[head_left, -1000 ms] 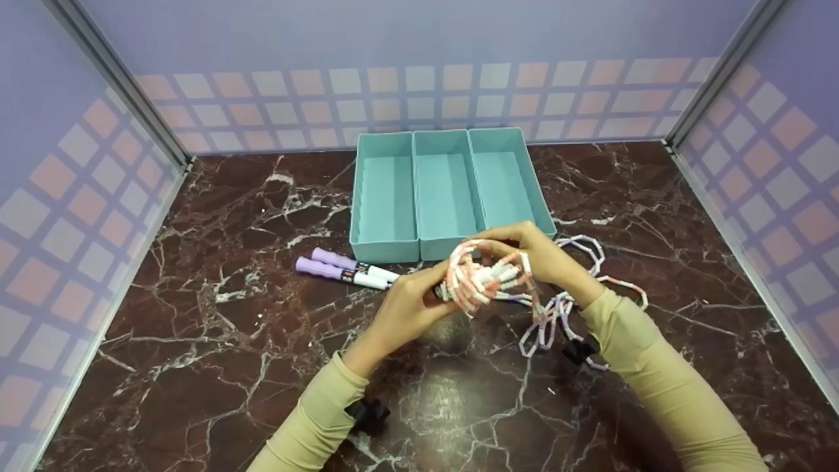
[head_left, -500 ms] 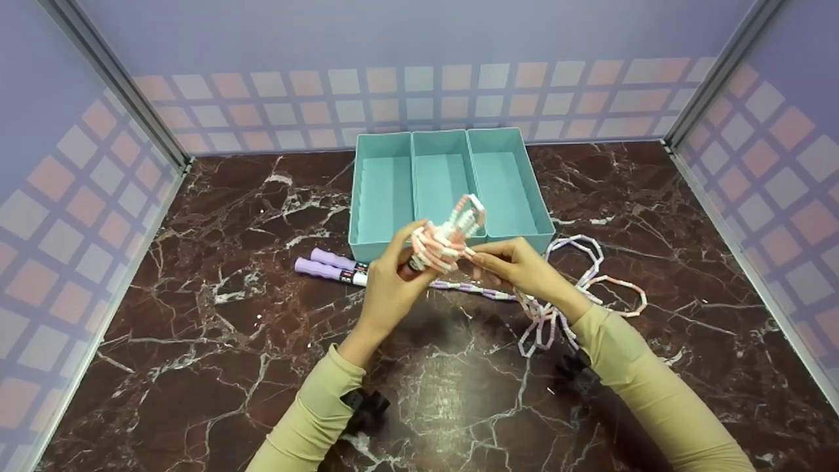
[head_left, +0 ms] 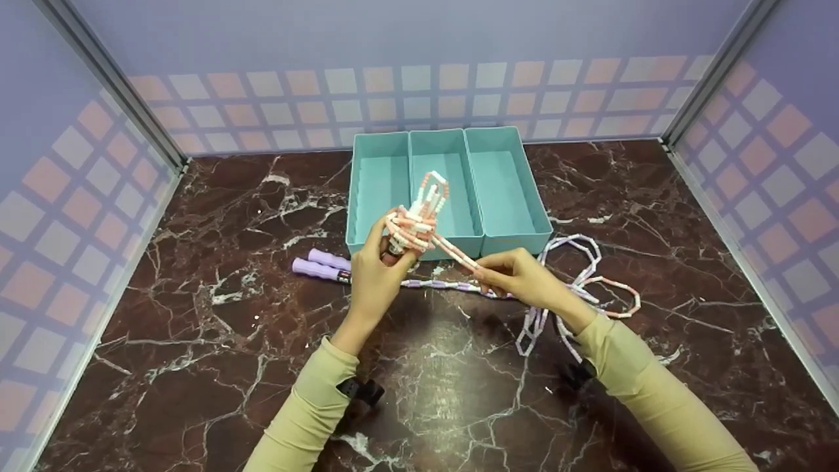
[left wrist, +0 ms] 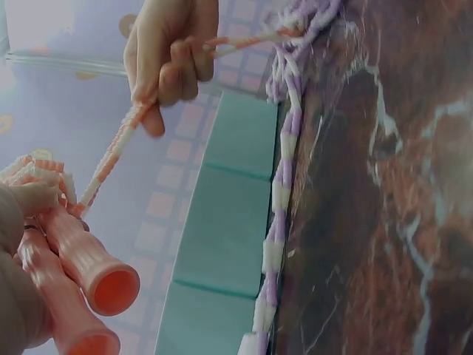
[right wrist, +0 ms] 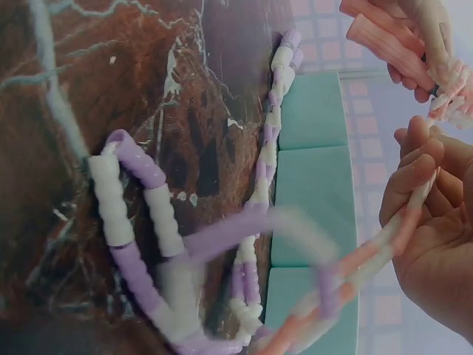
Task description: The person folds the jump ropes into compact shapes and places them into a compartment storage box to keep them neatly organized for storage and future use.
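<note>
My left hand (head_left: 380, 254) grips two pink jump-rope handles (left wrist: 89, 275) held together, with a pink-and-white beaded rope (head_left: 421, 211) coiled in loops around them, raised in front of the teal organiser (head_left: 519, 191). My right hand (head_left: 490, 271) pinches one pink strand (left wrist: 112, 157) that runs taut from the coil to its fingers (right wrist: 414, 185). A purple-and-white beaded rope (head_left: 571, 283) lies tangled on the marble under my right wrist. Its two purple handles (head_left: 319, 265) lie left of my left hand.
The teal organiser has three long compartments, with nothing visible in them, and stands at the back middle of the dark marble table (head_left: 196, 341). Patterned walls close in the left, right and back sides. Loose purple rope (right wrist: 134, 214) sprawls to the right.
My left hand carried the coiled pink rope left and up toward the organiser. My right hand came off the coil, dropped lower, and now draws one strand out taut.
</note>
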`<state>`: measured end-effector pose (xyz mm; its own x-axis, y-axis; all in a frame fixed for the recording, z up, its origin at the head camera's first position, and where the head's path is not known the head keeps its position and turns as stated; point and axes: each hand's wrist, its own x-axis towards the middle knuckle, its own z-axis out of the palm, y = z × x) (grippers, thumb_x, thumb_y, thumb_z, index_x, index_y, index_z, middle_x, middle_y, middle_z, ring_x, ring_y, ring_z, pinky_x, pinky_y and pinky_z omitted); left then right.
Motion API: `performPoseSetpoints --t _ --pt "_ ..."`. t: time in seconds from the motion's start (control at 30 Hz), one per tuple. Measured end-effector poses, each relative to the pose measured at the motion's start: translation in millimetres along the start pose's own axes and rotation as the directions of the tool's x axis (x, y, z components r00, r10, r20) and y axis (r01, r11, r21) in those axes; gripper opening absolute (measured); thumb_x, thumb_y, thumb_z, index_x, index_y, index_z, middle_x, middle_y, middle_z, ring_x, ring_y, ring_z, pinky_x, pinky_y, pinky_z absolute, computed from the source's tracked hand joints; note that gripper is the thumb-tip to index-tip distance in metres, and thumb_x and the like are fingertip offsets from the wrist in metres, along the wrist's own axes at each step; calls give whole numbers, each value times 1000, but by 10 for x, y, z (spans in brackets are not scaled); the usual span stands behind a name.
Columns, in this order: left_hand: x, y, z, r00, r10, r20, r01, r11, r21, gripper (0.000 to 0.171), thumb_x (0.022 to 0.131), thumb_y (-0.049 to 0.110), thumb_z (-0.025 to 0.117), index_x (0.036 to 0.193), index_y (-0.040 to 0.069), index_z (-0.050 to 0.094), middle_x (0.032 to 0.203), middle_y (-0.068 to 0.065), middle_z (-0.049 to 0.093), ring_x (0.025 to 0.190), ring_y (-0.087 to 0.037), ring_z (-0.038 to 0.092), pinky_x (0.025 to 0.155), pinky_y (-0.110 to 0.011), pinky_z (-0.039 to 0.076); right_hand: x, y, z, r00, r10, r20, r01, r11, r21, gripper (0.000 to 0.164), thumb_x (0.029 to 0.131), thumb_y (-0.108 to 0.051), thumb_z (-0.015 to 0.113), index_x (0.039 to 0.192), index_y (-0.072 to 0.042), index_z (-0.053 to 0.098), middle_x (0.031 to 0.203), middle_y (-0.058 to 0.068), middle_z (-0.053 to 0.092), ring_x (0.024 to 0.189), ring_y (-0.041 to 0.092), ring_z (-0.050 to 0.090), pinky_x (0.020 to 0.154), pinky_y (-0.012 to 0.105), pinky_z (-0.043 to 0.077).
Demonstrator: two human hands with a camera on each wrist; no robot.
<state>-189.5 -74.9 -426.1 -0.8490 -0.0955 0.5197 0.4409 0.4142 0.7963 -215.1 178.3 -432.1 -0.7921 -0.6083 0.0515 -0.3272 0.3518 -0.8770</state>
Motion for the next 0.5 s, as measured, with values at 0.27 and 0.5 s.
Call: performPoseSetpoints --t 0.27,0.5 --pt "133 -76 -73 998 -11 -65 18 995 102 60 83 18 79 135 1 54 105 -16 76 65 -15 68 56 -27 56 -72 -134 -1 1000 4 22 -3 997 -81 20 98 -19 61 108 -7 73 75 20 67 58 3 53 49 16 44" --pt "237 -94 -116 997 39 -70 -20 969 246 65 85 23 77 140 2 50 84 -16 74 53 -15 50 52 -31 46 -87 -294 -180 997 -69 -35 57 964 -258 14 95 -17 65 100 -8 74 72 5 63 59 2 48 53 16 42"
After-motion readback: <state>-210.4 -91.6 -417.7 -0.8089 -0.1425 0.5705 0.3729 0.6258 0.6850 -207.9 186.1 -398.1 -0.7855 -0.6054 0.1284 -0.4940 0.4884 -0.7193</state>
